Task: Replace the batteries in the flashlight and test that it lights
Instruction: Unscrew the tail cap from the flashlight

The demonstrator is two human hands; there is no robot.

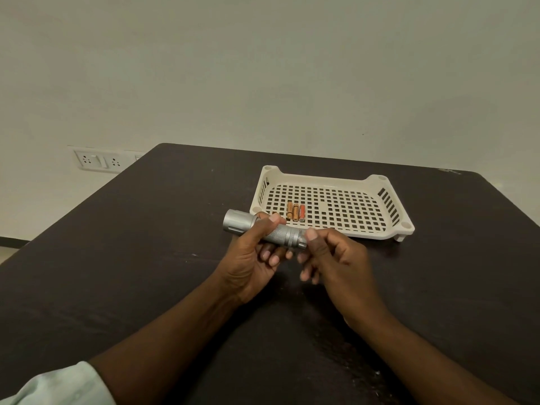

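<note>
Dark-brown, matte tabletop [146, 258] carries the whole work area, set against a plain pale wall [263, 68].

Left hand [251, 258] grips the silver metal flashlight with knurled barrel [264, 230], fingers curled under the barrel and thumb pressed on top. The flashlight is held above the table, wide head pointing left and away, tail pointing right. Right hand [330, 255] pinches the ribbed tail cap [296, 239] between thumb and fingers; the lower fingers are blurred, so their exact placing cannot be told.

Judgement: the step in hand is turning the tail cap, either loosening or tightening; which one cannot be determined. To do it well, the left hand should lock the knurled section steady while the right turns only the cap, keeping cap and barrel in line so the thread does not cross. Holding the tail level or slightly raised would stop loose cells from dropping out.

Just beyond the hands sits a cream perforated plastic tray [377, 182], holding 3 small orange-and-gold batteries [295, 211] side by side near its front-left corner. Whether these are fresh or spent cannot be told.

A white wall socket plate with switch [98, 160] shows low on the wall, left of the table. A pale green sleeve [58, 387] covers the left forearm at the lower edge.
</note>
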